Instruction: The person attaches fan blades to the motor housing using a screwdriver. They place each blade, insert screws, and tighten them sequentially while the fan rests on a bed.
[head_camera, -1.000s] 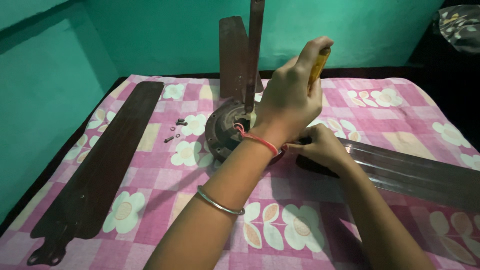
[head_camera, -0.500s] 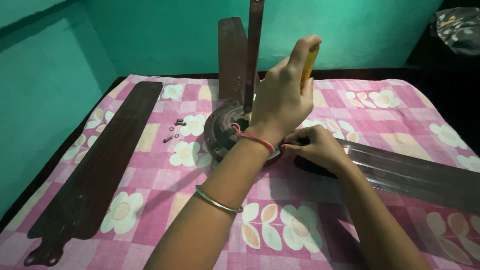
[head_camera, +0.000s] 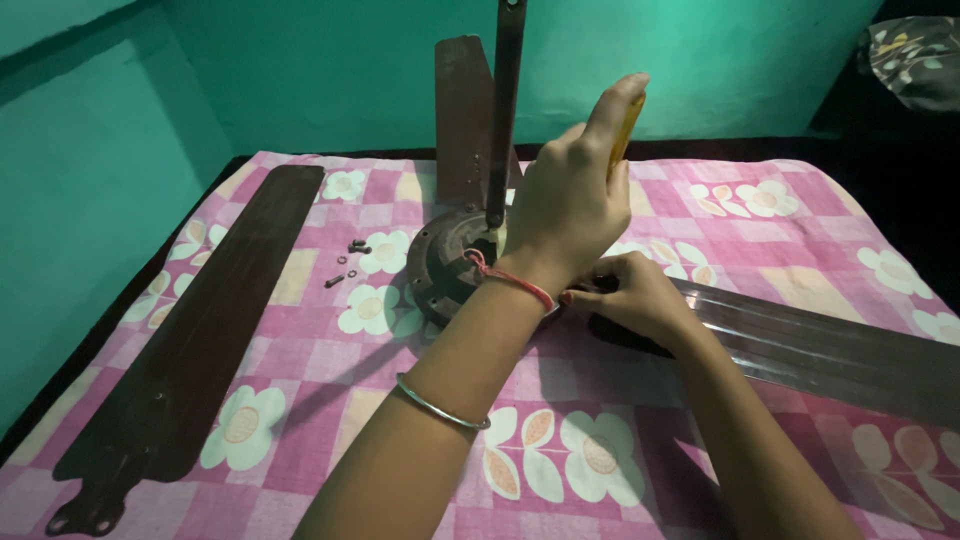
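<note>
Wrapped tight around a yellow screwdriver handle, the left hand holds it upright over the round fan motor; its tip is hidden behind the hand. Pressed flat, the right hand pins a dark fan blade, gripping nothing. Three blades show: one loose at left, one upright behind. Small screws, too tiny to count, lie on the pink floral sheet beneath green walls.
</note>
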